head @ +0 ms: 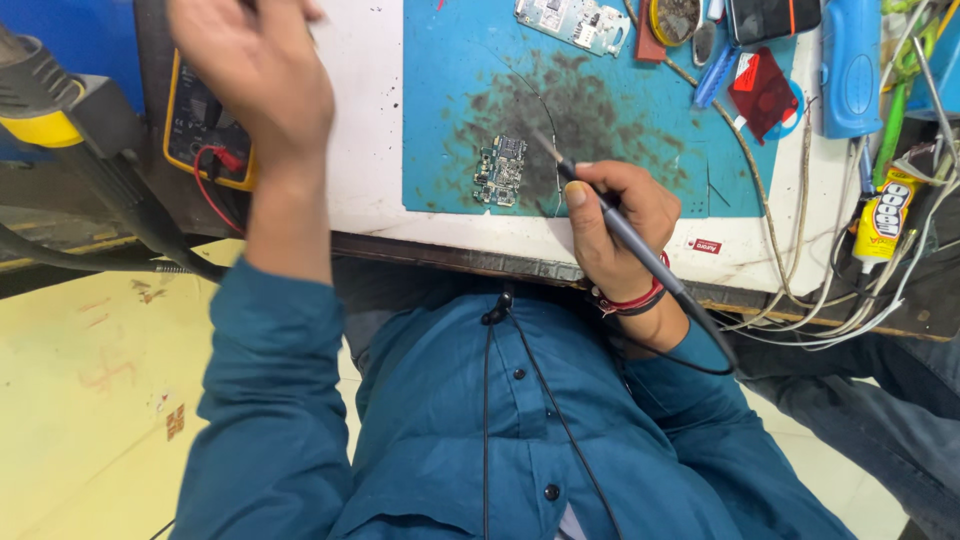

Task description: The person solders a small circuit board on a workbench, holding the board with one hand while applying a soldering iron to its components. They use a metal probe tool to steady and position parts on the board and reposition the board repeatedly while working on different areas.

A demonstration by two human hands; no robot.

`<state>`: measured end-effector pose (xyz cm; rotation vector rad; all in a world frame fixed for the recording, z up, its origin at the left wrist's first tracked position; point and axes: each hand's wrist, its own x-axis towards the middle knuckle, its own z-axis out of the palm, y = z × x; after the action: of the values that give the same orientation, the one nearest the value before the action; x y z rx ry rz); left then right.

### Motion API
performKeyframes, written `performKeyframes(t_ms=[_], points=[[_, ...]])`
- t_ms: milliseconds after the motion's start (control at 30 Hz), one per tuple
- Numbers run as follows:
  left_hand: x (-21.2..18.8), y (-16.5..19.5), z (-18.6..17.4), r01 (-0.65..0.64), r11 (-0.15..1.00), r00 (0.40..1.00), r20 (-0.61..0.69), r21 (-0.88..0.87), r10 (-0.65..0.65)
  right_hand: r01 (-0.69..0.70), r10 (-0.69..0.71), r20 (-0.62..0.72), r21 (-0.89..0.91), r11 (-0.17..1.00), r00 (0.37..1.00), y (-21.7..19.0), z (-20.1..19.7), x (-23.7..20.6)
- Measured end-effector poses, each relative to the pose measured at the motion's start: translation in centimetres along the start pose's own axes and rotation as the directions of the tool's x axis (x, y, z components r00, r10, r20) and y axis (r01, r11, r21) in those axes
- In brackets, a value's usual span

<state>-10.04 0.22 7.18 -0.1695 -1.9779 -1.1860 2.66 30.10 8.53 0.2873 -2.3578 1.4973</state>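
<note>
My right hand (612, 225) grips a dark soldering iron (640, 250) like a pen, its tip just right of a small green circuit board (500, 170) that lies on a stained blue work mat (450, 60). The iron's cable runs back past my wrist, which wears red bands. My left hand (255, 75) is raised and blurred at the upper left, over a yellow multimeter (200, 125) with red leads; I cannot see whether it holds anything.
A second circuit board (575, 22), a red plastic piece (762, 92), a blue tool (850, 65), a glue tube (885, 215) and tangled white cables (830, 300) crowd the bench's right side. A hot-air gun handle (70, 120) sits at the far left.
</note>
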Motion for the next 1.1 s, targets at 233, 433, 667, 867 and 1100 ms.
performKeyframes(t_ms=[233,433,667,867,1100], points=[[-7.5,7.0,2.1,0.602,0.6,0.798,0.422,-0.527,-0.431,0.025,-0.03,-0.053,-0.095,0.995,0.998,0.7,0.7,0.3],[-9.6,7.7,2.7,0.558,0.697,0.814,0.46,-0.45,-0.354,0.013,-0.012,0.015,-0.118,0.993,1.0,0.9,0.7,0.5],[-9.1,8.2,2.7,0.498,0.81,0.817,0.482,-0.311,-0.318,-0.047,0.052,0.05,-0.092,0.995,0.997,1.0,0.9,0.5],[-8.9,8.2,2.9,0.501,0.815,0.808,0.493,-0.29,-0.322,-0.034,0.041,0.068,-0.097,0.995,0.997,1.0,1.2,1.1],[-8.8,8.0,3.1,0.5,0.812,0.809,0.497,-0.301,-0.314,-0.014,0.027,0.103,-0.124,0.992,0.994,0.8,1.3,1.6]])
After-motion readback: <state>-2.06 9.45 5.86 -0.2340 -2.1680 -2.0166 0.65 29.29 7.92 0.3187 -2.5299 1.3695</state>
